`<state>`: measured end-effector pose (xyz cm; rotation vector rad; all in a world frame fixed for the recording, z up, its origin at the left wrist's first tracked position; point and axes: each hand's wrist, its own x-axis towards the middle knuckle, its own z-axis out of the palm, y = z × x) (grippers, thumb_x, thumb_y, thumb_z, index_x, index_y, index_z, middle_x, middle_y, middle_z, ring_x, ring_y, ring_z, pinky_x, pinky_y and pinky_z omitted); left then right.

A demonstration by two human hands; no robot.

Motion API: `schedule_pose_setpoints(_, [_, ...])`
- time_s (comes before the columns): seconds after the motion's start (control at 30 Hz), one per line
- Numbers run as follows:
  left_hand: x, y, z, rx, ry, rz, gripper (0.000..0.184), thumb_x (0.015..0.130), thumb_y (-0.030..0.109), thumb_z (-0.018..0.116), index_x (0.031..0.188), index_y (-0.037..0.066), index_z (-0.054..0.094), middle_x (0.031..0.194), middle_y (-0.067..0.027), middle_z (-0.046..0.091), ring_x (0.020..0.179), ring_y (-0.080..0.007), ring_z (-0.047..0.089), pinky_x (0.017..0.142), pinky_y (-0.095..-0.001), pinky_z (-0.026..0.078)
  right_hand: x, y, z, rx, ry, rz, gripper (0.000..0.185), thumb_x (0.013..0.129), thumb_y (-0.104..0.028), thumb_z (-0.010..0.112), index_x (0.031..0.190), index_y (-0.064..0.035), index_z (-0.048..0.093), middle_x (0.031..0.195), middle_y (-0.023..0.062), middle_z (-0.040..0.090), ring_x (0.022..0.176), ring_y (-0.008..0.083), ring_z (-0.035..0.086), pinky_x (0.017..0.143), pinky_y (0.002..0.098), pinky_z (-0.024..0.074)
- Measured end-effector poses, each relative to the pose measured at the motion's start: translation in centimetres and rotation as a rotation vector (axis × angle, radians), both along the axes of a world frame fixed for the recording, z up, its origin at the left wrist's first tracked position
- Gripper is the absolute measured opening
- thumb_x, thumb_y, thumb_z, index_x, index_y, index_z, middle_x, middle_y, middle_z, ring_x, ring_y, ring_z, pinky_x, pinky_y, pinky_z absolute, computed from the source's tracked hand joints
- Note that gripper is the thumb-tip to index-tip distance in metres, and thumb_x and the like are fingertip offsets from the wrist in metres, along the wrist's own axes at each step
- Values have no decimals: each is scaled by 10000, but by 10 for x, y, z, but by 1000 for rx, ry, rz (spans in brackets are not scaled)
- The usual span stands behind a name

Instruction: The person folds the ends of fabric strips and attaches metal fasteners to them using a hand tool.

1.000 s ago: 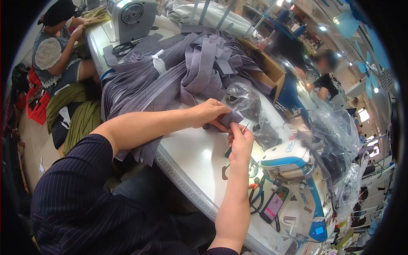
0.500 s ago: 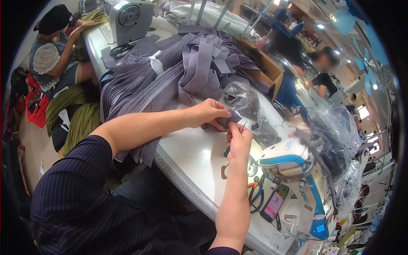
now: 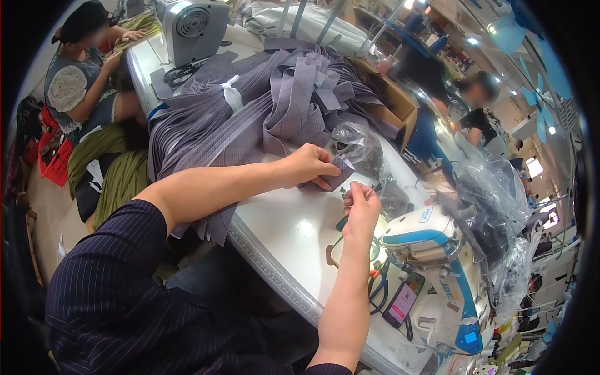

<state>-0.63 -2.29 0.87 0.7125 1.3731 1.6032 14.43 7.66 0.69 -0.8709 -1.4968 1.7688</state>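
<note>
My left hand (image 3: 310,166) is closed on a small folded piece of grey checked fabric (image 3: 337,177), pinched between thumb and fingers above the white table. A pale edge shows at the upper corner of that piece. My right hand (image 3: 362,210) is just to the right of the fabric and apart from it, thumb and fingertips pinched together. From the palm side sticks a dark green end (image 3: 341,223) of a small thin tool; its kind is hidden by the fingers. Behind my left hand lies a large heap of grey checked fabric strips (image 3: 250,106), partly tied with a white band (image 3: 231,94).
A white and blue sewing machine (image 3: 419,228) stands at right, near a phone (image 3: 404,301) and orange-and-blue-handled scissors (image 3: 379,289). Clear plastic bags (image 3: 353,139) and a cardboard box (image 3: 400,103) lie beyond. Another person (image 3: 75,75) sits at far left by a second machine (image 3: 190,31).
My right hand has drawn away from the fabric piece, to the right and slightly down, with the green end moving along. My left hand keeps its hold, almost in place.
</note>
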Motion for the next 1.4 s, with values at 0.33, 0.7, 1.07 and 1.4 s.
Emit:
schedule_pose_setpoints(0.33, [2, 0, -3, 41, 53, -19, 195, 847, 131, 719, 896, -52, 673, 831, -73, 641, 698, -160, 667, 622, -249, 590, -5, -8, -4, 142, -48, 65, 145, 935, -163, 631, 950, -20, 606, 771, 19, 597, 566, 55, 464, 455, 212, 321])
schedule_pose_setpoints(0.7, [4, 0, 3, 63, 119, -38, 151, 884, 116, 695, 920, -28, 669, 856, -60, 668, 755, -115, 645, 655, -245, 585, -8, -9, -4, 179, -21, 21, 158, 947, -160, 603, 900, -9, 605, 692, 21, 574, 530, 70, 454, 477, 238, 336])
schedule_pose_setpoints(1.07, [5, 1, -3, 115, 398, 66, 140, 861, 93, 693, 888, -37, 650, 749, -62, 660, 688, -113, 654, 559, -249, 562, -9, -20, 1, 718, -247, -63, 151, 930, -109, 591, 882, 34, 576, 780, 132, 610, 612, 241, 595, 591, 376, 467])
schedule_pose_setpoints(1.4, [2, 0, -3, 180, 362, 25, 194, 929, 163, 645, 960, -26, 624, 829, -65, 670, 694, -126, 661, 562, -260, 565, -11, -21, -5, 632, -139, -62, 204, 965, -167, 571, 908, 28, 575, 715, 78, 589, 536, 144, 502, 527, 312, 419])
